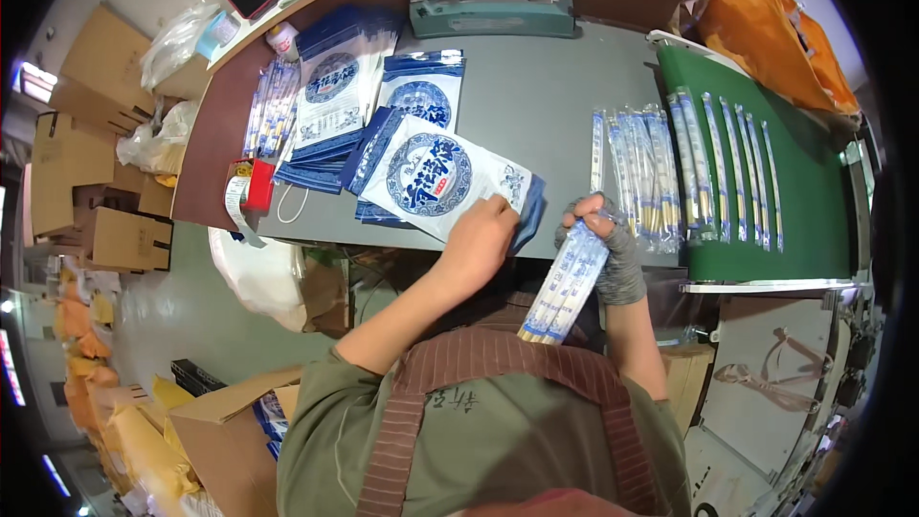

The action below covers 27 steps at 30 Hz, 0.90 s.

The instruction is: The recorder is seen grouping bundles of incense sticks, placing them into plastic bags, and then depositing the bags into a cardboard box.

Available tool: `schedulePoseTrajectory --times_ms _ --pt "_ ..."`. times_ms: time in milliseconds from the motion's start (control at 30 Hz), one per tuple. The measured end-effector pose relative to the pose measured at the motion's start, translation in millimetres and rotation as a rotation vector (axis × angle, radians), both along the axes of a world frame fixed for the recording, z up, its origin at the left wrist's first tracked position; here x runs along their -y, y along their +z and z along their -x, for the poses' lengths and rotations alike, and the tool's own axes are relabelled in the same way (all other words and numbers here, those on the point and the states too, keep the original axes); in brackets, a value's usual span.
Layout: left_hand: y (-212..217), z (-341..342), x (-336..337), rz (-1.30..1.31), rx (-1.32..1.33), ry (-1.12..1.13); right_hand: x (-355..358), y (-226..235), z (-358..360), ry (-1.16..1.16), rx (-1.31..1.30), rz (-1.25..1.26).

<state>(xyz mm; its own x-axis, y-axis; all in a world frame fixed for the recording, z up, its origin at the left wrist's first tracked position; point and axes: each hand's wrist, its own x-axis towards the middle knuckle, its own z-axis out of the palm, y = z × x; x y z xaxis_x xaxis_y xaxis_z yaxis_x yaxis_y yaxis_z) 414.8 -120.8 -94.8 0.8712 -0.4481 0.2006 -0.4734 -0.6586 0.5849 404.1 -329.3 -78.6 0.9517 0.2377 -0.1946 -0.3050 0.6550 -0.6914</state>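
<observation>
The left hand (481, 235) pinches the near edge of a white pouch (442, 177) atop the blue pouch stack (330, 96). The gloved right hand (605, 239) grips a chopstick bundle (567, 282) near the table (536, 105) edge; more packets (643, 177) lie right.

The left hand (481, 235) covers the near corner of the white-and-blue pouch (442, 177), the pouches stacked beneath it show only dark blue edges, and the lower ends of the wrapped chopsticks (567, 282) in the gloved right hand (605, 241) disappear behind the person's apron (507, 373).
</observation>
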Motion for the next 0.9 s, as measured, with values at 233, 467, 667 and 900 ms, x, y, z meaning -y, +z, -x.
schedulePoseTrajectory --times_ms 233,467,667,900 --pt "-22 0 1 0.366 -0.252 0.307 -44 -7 -32 0.220 0.265 0.133" --pt "6 5 -15 0.389 0.085 0.352 -67 -20 -39 0.234 0.524 1.057" --pt "41 5 -10 0.143 0.382 -0.162 -42 -30 5 0.279 0.363 0.670" --pt "14 64 -43 0.073 0.033 -0.414 6 -66 108 0.497 0.167 0.845"
